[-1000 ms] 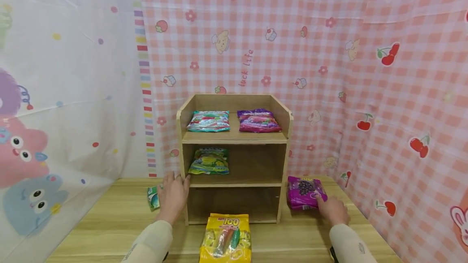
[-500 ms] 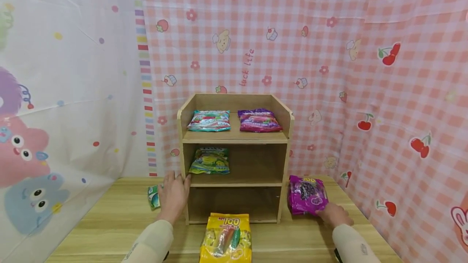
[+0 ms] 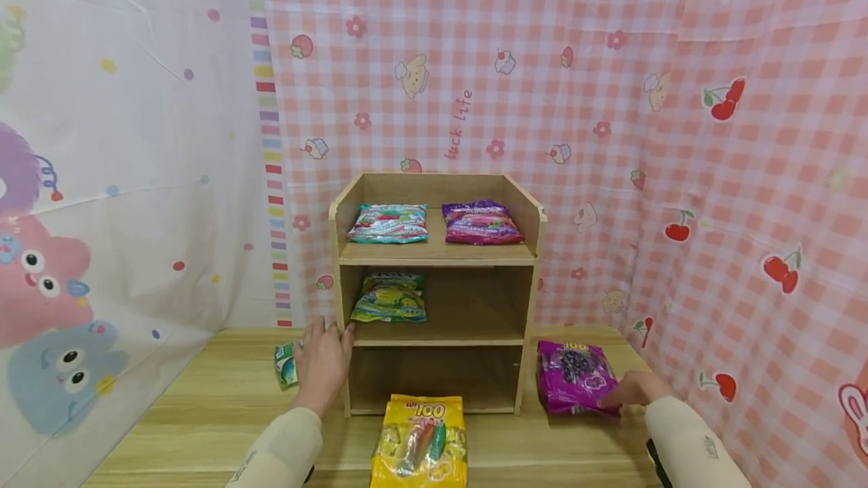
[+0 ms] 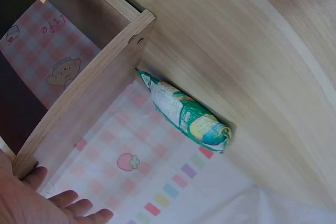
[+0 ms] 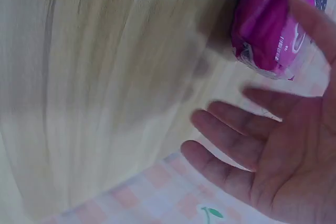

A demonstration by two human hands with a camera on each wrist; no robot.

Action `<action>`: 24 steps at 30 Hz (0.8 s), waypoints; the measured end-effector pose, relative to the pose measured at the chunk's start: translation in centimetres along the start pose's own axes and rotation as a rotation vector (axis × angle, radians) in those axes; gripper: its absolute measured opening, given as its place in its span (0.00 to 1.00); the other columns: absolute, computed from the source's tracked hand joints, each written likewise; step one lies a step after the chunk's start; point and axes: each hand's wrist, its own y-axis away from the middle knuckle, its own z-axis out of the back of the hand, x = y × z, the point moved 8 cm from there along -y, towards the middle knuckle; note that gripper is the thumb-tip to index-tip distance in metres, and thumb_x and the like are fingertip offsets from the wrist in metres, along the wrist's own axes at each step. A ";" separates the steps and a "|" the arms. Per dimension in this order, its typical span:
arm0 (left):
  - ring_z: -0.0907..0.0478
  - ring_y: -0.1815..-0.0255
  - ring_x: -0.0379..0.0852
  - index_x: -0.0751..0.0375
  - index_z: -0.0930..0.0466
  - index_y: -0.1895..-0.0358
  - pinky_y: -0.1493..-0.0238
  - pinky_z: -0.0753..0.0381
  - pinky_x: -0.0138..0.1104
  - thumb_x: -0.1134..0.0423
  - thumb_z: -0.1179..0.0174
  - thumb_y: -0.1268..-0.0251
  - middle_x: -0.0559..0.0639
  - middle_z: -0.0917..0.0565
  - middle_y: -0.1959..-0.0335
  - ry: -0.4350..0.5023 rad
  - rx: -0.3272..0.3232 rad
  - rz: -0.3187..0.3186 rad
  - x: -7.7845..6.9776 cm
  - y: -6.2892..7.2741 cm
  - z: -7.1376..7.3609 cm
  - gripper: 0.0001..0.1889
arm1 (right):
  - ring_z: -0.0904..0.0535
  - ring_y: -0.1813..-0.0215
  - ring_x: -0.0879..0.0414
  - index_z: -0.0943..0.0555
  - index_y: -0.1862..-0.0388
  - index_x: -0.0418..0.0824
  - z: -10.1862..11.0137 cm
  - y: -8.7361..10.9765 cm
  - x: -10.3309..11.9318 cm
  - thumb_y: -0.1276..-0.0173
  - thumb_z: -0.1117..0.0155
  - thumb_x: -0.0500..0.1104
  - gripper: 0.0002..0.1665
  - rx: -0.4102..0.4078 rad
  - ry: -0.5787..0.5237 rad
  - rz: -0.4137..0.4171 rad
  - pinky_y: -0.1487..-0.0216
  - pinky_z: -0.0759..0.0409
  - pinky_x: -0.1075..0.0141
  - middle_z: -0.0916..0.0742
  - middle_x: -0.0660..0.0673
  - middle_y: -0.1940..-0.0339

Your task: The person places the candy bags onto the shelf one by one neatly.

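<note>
Tracking purple bag (image 3: 576,379): slid nearer person, likely easier to grasp | right hand (image 3: 639,388) was spread beside it, contact unclear | left hand (image 3: 322,364) lay loose-fingered against shelf (image 3: 437,343)

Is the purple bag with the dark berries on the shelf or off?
Off: the purple bag is beside the wooden shelf, by the right hand.

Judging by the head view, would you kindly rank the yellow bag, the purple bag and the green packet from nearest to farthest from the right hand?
1. Purple bag: right beside the right hand, to the right of the shelf unit.
2. Yellow bag: in front of the shelf unit.
3. Green packet: on the far side, left of the shelf unit.
</note>
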 end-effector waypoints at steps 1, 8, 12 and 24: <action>0.32 0.39 0.67 0.75 0.20 0.49 0.42 0.38 0.69 0.51 0.51 0.22 0.69 0.26 0.45 -0.003 0.000 0.001 0.0 0.0 0.0 0.25 | 0.24 0.46 0.28 0.22 0.52 0.19 0.0 -0.2 -0.1 0.34 0.36 0.61 0.41 0.003 -0.047 -0.007 0.43 0.26 0.42 0.19 0.23 0.54; 0.34 0.35 0.66 0.75 0.21 0.46 0.40 0.40 0.69 0.50 0.53 0.21 0.69 0.28 0.40 -0.007 0.032 0.012 0.1 -0.1 0.0 0.26 | 0.27 0.44 0.23 0.33 0.44 0.09 -0.1 -0.9 -0.9 0.26 0.53 0.65 0.53 -0.164 -0.241 0.009 0.42 0.27 0.40 0.26 0.14 0.45; 0.34 0.37 0.66 0.73 0.19 0.51 0.41 0.40 0.69 0.50 0.53 0.21 0.68 0.27 0.42 0.003 0.037 0.017 0.2 -0.1 -0.1 0.25 | 0.22 0.51 0.27 0.32 0.47 0.09 -0.5 -0.9 -1.2 0.26 0.53 0.66 0.54 -0.212 -0.312 -0.032 0.46 0.25 0.41 0.23 0.16 0.51; 0.36 0.34 0.66 0.70 0.17 0.57 0.39 0.40 0.69 0.50 0.52 0.21 0.69 0.29 0.37 0.000 0.051 0.019 0.1 -0.2 -0.2 0.24 | 0.34 0.38 0.23 0.42 0.41 0.06 -3.1 -2.3 -1.4 0.29 0.49 0.64 0.56 -0.171 -0.463 -0.082 0.33 0.35 0.41 0.35 0.11 0.39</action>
